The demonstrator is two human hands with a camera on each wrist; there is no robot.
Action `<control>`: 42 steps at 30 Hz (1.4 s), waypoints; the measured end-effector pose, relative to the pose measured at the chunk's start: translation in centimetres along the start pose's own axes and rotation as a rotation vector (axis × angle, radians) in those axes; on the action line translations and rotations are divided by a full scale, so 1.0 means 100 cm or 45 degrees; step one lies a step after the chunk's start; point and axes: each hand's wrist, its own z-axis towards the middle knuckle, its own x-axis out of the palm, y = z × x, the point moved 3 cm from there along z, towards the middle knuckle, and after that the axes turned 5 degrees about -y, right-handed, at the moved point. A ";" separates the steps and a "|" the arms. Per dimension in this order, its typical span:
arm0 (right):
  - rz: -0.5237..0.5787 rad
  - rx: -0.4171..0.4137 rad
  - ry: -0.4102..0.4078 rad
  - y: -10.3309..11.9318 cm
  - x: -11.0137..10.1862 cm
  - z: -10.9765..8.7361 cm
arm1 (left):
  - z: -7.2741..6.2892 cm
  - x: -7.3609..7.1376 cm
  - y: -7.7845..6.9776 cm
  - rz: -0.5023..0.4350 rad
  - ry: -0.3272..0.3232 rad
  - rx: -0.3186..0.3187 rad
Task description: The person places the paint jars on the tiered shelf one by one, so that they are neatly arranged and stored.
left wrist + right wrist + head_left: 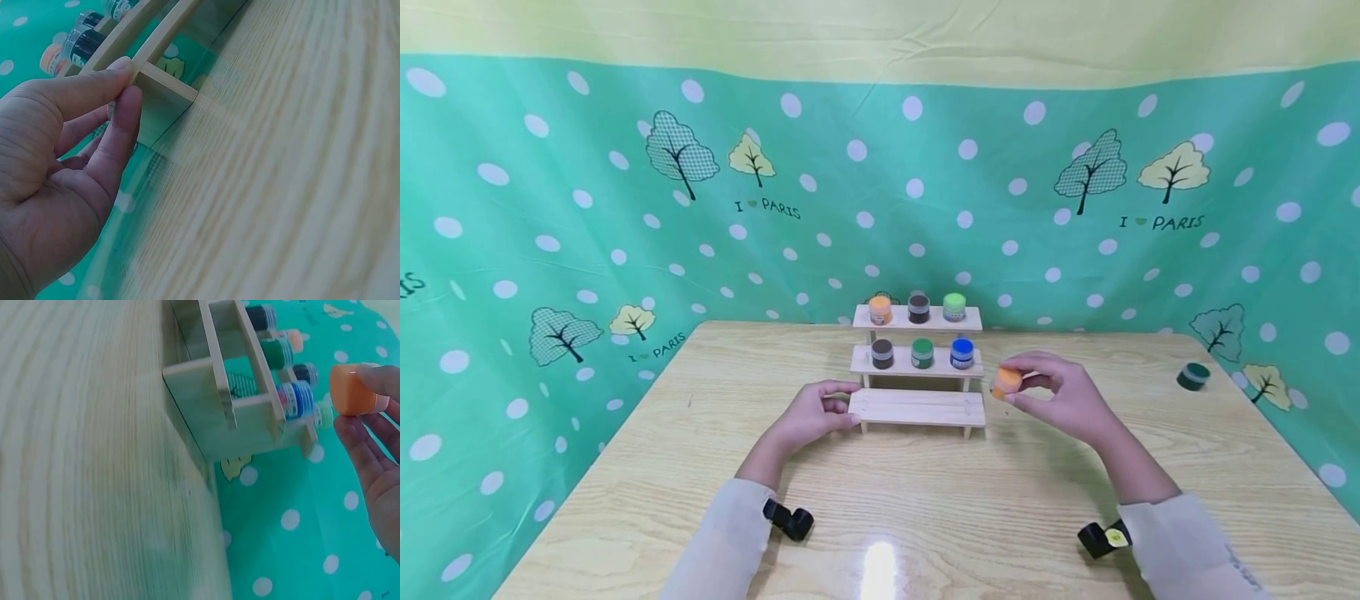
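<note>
A three-tier wooden display stand [917, 407] stands on the table, its lowest step bare. My left hand [808, 414] pinches the left end of that step between thumb and fingers, seen closely at the step's corner [165, 81] in the left wrist view. In my right hand [1069, 398] is a small orange paint jar [1006, 382], gripped by thumb and fingertips just right of the stand. The middle step bears a dark jar [882, 354], a green jar [922, 353] and a blue jar [962, 353].
On the top step are an orange jar [880, 311], a black jar [918, 308] and a light green jar [954, 307]. A dark green jar [1192, 376] lies at the table's far right. Behind the wooden table [925, 492] hangs a dotted green curtain [880, 192].
</note>
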 end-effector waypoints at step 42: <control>0.129 0.076 0.273 0.012 0.099 0.028 | 0.001 -0.001 0.001 -0.028 0.018 0.009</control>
